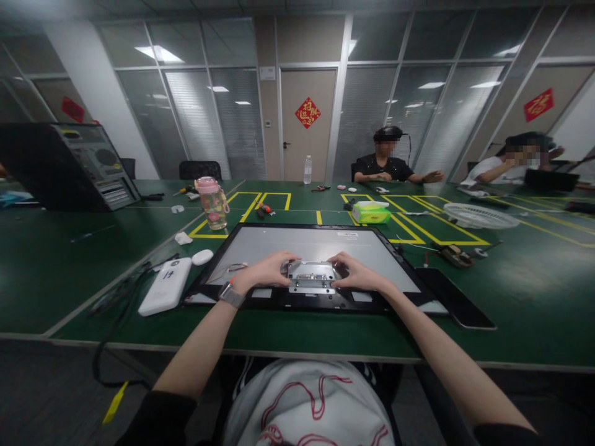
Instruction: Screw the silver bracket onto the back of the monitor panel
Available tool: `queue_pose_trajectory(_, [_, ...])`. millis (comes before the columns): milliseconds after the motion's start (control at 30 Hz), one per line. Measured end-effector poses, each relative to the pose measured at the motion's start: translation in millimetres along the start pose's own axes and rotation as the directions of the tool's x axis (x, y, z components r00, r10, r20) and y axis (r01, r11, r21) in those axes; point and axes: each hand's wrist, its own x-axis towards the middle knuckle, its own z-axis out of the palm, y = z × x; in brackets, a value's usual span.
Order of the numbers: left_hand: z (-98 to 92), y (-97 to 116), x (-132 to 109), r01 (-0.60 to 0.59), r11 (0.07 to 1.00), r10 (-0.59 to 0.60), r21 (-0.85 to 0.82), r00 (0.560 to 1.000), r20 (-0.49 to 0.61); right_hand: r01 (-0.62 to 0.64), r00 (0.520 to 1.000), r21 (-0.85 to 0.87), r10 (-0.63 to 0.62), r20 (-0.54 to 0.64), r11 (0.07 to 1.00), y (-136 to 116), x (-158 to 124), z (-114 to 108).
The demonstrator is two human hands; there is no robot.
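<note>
A silvery metal bracket (pixel 312 276) is held between my two hands, over the lower middle of a flat display panel (pixel 269 244). My left hand (pixel 267 271) grips the bracket's left end with curled fingers; a watch sits on that wrist. On the opposite end, my right hand (pixel 356 272) has its thumb and fingers closed round the metal. The panel lies flat on the green table, grey-white inside a black frame. Whether the bracket touches the panel is hard to tell. A thin cable (pixel 235 267) lies on the panel left of my left hand.
Left of the panel lie a white power bank (pixel 166 286) and a white oval case (pixel 202 257); a pink-lidded bottle (pixel 214 207) stands behind. A black phone (pixel 458 297) lies to the right. Farther back are a green tissue pack (pixel 370 213), a white fan grille (pixel 481 215) and two people.
</note>
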Motion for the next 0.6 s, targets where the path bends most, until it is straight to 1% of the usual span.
queue_pose_trajectory(67, [-0.7, 5.7, -1.0, -0.085, 0.995, 0.083, -0.047, 0.996, -0.040, 0.005, 1.000, 0.009, -0.005, 0.016, 1.000, -3.1, -0.9, -0.8])
queue_pose_trajectory(100, [-0.7, 8.3, -0.9, -0.110, 0.991, 0.105, -0.071, 0.992, -0.067, 0.010, 1.000, 0.013, -0.010, 0.021, 1.000, -4.6, -1.1, -1.0])
queue_pose_trajectory(133, [-0.4, 10.3, -0.4, -0.122, 0.988, 0.116, -0.090, 0.991, -0.072, 0.017, 1.000, 0.017, -0.018, 0.023, 1.000, -5.9, -1.0, -0.9])
queue_pose_trajectory(267, [5.4, 12.3, 3.5, -0.152, 0.981, 0.144, -0.121, 0.987, -0.072, 0.067, 0.997, 0.048, -0.068, 0.021, 0.997, -8.9, 0.9, 2.1])
queue_pose_trajectory(433, [13.1, 8.2, 7.1, -0.162, 0.986, 0.159, -0.036, 0.985, -0.069, 0.097, 0.995, 0.058, -0.096, -0.010, 0.994, -10.8, 3.0, 7.5])
queue_pose_trajectory(600, [12.7, 8.9, 6.8, -0.158, 0.987, 0.157, -0.010, 0.987, -0.044, 0.137, 0.990, 0.020, -0.136, -0.036, 0.990, -16.0, 3.3, 10.7])
